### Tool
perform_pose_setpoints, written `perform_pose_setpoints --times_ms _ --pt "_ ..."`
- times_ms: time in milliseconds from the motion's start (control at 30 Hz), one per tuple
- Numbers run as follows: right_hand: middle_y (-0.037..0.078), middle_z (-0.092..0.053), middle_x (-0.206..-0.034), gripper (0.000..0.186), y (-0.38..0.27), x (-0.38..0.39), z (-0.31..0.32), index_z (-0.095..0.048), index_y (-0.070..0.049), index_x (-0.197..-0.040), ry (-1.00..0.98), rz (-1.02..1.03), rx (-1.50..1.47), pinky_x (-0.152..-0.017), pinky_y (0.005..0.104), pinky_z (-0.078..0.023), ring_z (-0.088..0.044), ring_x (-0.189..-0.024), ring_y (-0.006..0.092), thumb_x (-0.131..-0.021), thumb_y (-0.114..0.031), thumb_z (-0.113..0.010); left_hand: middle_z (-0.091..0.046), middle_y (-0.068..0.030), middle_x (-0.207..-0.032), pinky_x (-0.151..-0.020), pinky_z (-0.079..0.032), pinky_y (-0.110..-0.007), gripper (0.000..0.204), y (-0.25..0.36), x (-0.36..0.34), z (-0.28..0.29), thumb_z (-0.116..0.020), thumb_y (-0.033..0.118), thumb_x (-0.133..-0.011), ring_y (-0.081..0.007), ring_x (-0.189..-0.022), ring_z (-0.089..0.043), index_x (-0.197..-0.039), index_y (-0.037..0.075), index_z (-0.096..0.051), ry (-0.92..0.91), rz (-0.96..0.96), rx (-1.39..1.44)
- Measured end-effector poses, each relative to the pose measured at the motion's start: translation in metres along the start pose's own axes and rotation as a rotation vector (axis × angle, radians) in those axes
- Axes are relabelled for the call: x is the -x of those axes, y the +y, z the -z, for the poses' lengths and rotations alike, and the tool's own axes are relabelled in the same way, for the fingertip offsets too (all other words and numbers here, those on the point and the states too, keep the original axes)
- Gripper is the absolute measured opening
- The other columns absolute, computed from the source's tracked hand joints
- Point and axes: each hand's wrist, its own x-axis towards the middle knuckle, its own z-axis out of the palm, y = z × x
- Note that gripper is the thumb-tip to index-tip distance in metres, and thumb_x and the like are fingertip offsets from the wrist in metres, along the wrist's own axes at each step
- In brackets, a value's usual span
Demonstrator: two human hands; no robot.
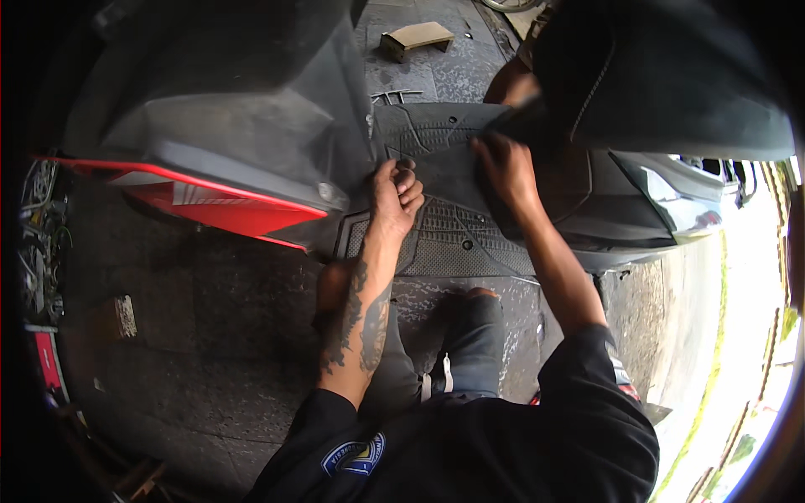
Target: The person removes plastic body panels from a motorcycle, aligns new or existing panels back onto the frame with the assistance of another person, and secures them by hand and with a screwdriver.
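A motor scooter lies across the view, its grey front panel (243,138) with red trim at left and its black seat (671,92) at right. Between them runs the dark ribbed footboard (457,222). Over the footboard's left part is my left hand (397,197), its fingers curled in and the thumb against them; whatever they hold is hidden. My right hand (508,174) is bent at the knuckles beside the panel below the seat. Its fingertips are dark and smeared, so their grip does not show.
Beyond the scooter, a small wooden stool (418,37) and thin metal rods (396,95) rest on the floor. Another person's bare limb (513,82) shows behind the seat. A small block (125,317) lies at left, near metal parts (38,226) along the edge.
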Motion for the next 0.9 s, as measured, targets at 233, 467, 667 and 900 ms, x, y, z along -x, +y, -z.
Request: perform_pose_setpoints --times_ms 233,467,667,900 --pt "0.019 -0.064 -0.074 0.031 0.047 0.372 0.040 -0.061 0.001 -0.076 -0.036 -1.085 0.052 -0.067 0.0430 -0.048 -0.064 -0.072 0.0375 -0.090 -0.027 -0.059 -0.029 0.0039 -0.052 -0.034 -0.018 -0.021 0.030 0.003 -0.004 0.010 -0.038 0.025 -0.100 -0.0061 -0.042 -0.024 -0.091 0.005 -0.057 -0.141 0.090 -0.227" --pt "0.022 -0.056 -0.115 0.036 0.054 0.630 0.029 -0.052 -0.007 -0.117 0.124 -1.919 0.381 -0.087 0.0453 -0.046 -0.055 -0.107 0.0391 -0.084 -0.019 -0.061 -0.036 -0.0004 -0.068 -0.035 -0.022 -0.020 0.038 -0.052 0.041 -0.007 -0.031 0.011 -0.101 -0.0065 -0.045 -0.026 -0.136 -0.001 -0.033 0.009 0.429 -0.342" --pt "0.016 -0.046 -0.129 0.045 0.093 0.691 0.034 -0.048 -0.010 -0.125 0.275 -1.995 0.810 -0.091 0.0490 -0.044 -0.045 -0.120 0.0353 -0.084 -0.021 -0.063 -0.042 -0.0030 -0.074 -0.040 -0.023 -0.022 0.048 -0.142 0.153 0.018 -0.035 0.006 -0.095 -0.0096 -0.051 -0.031 -0.141 -0.003 -0.026 0.152 0.719 -0.191" --pt "0.017 -0.054 -0.120 0.056 0.188 0.712 0.080 -0.047 -0.009 -0.130 0.099 -1.888 0.614 -0.088 0.0479 -0.046 -0.053 -0.112 0.0366 -0.083 -0.034 -0.065 -0.029 0.0047 -0.052 -0.037 -0.023 -0.019 0.044 -0.162 0.208 0.056 -0.037 0.037 -0.100 -0.0048 -0.041 -0.025 -0.095 -0.001 -0.059 0.202 0.763 -0.651"
